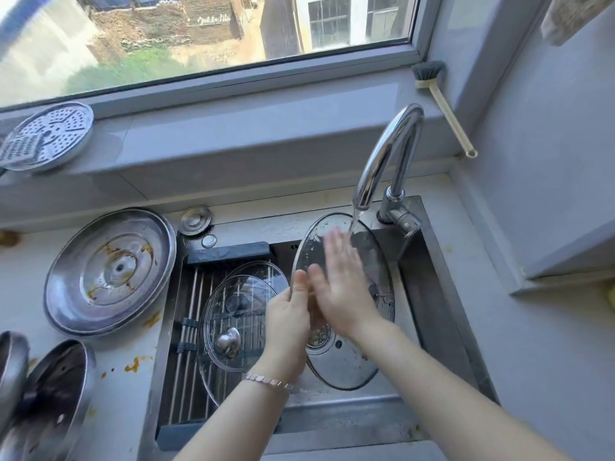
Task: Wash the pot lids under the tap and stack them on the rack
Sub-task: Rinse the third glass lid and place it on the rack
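**Lid wash: two on rack, one under tap, more waiting**

Left hand (289, 314) is gripping the glass lid (362, 327) by its rim, fingers clamped on the edge, holding it tilted over the sink (442, 311). Right hand (342, 281) is rubbing the lid's face, fingers flat and together. Tap (386, 161) is running onto the lid's top edge.

Two glass lids (233, 314) are already lying on the rack (189, 294). Big steel lid (109, 271) on the counter is still showing orange stains, so unwashed. Dark steel pieces at bottom left also pending, I'd guess.
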A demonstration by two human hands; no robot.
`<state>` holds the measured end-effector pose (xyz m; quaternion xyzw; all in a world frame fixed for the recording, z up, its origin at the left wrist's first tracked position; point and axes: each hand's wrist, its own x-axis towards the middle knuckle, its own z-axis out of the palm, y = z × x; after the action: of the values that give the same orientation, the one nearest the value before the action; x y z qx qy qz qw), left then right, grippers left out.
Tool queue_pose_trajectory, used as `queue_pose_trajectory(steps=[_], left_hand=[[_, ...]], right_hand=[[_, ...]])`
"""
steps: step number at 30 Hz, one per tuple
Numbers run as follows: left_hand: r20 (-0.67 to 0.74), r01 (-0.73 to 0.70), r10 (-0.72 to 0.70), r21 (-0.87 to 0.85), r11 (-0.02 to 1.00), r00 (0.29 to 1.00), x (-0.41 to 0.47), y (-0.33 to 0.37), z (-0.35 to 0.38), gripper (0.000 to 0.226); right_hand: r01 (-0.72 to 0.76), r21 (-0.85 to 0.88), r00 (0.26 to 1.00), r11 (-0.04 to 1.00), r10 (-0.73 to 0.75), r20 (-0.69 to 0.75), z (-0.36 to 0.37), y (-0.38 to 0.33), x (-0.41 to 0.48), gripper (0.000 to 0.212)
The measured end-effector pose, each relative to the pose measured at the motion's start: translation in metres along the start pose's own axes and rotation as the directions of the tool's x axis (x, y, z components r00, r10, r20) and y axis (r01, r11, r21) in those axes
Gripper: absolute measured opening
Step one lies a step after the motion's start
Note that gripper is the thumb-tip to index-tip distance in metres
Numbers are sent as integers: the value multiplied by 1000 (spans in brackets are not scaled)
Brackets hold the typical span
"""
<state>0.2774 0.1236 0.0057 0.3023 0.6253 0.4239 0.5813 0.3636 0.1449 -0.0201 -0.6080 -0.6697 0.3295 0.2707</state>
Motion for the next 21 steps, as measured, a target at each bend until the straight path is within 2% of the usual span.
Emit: queue_pose_trajectory(steps=[1,3,5,7,9,11,14,15,16,17,18,19,20,21], left_hand=[[-40,-11,11,-3,1000,999,2,0,-2,47],[-72,-26,25,-20,999,997,3,3,-5,51],[-28,-19,18,-36,999,999,2,5,-8,54],[27,1,0,-49,999,1000,-1,7,-8,58],[46,3,-1,-43,999,999,-2,8,-8,62],[28,-12,12,-19,1000,1000,-2,9,-9,58],[-21,-15,14,-38,999,1000,-1,9,-9,50],[-29,-15,14,-36,999,999,-1,9,-9,50],[-21,-16,15,-36,999,1000,-1,10,-9,51],[1,-14,14,-35,999,1000,-2,11,-9,52],[21,-3,4,-32,999,1000,-3,12,-9,55],[26,2,-2,-22,1000,1000,-4,12,-8,56],[21,0,0,-12,1000,1000,-5,13,-8,57],[4,-15,15,7,1000,1000,-4,13,-7,58]], right_hand=[[114,-27,993,993,-113,33,6,-7,-6,66],[195,-58,980,979,-192,54,7,-7,-4,69],[75,-72,997,995,-74,9,2,2,14,67],[-163,8,986,987,164,-32,-8,7,34,60],[-254,64,965,965,257,-54,-9,4,40,57],[-174,-13,985,985,174,-15,-3,-4,28,64],[101,-134,992,986,-90,86,1,-6,5,83],[112,-137,991,984,-100,91,0,-1,7,85],[47,-112,996,993,-38,81,-3,5,13,85],[-104,-44,993,994,107,58,-7,10,19,82],[-254,34,967,967,253,34,-11,14,26,76],[-327,82,945,942,327,12,-12,16,28,70],[-289,55,957,956,290,-9,-12,12,25,68],[-163,-17,987,987,162,-9,-8,5,19,68]])
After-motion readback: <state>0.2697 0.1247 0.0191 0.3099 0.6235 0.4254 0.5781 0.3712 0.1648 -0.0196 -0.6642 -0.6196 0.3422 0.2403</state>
